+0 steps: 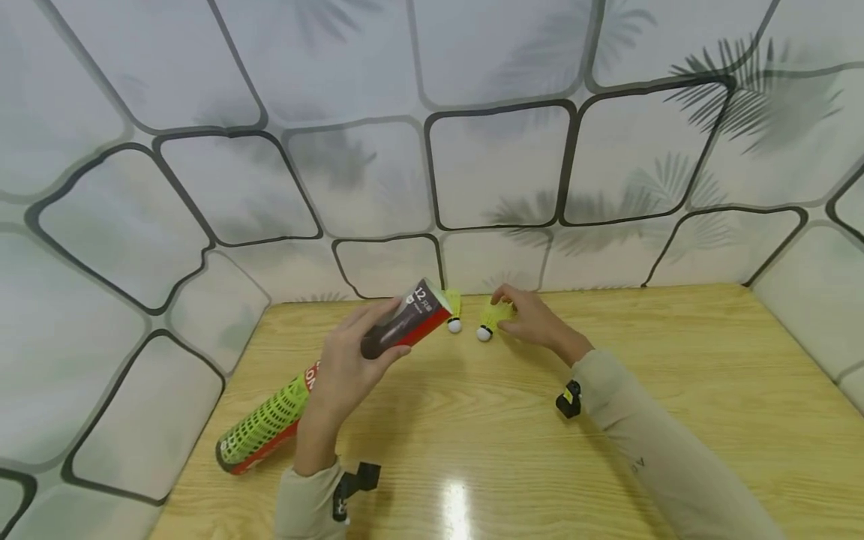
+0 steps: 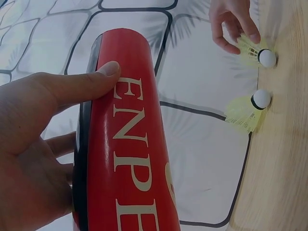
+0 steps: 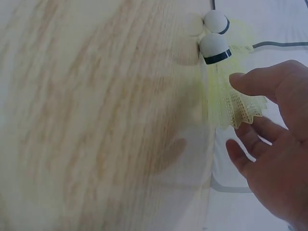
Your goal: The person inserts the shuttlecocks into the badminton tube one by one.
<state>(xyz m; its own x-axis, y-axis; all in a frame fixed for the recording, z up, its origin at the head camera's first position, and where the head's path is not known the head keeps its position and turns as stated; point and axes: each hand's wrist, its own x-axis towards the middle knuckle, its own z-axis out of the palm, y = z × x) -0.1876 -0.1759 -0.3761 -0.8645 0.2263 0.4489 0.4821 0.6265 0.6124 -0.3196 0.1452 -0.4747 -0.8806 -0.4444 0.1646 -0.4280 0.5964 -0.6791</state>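
Observation:
In the head view, my left hand (image 1: 347, 367) grips a long shuttlecock tube (image 1: 412, 319), tilted with its dark-and-red end up to the right. Its green mesh-patterned end slants down to the left. Large pale letters run along the red side of the tube (image 2: 127, 120) in the left wrist view, where my thumb lies across it. A yellow shuttlecock with a white cork (image 1: 484, 332) is on the table at my right hand (image 1: 533, 319). Thumb and fingers stand apart about its skirt (image 3: 236, 103); whether they touch it I cannot tell. A second shuttlecock (image 1: 454, 322) lies just left of it.
Both shuttlecocks sit at the back edge of the light wooden table (image 1: 486, 420). Behind rises a pale wall covering (image 1: 499, 172) with dark outlines and leaf shadows; more of it borders both sides.

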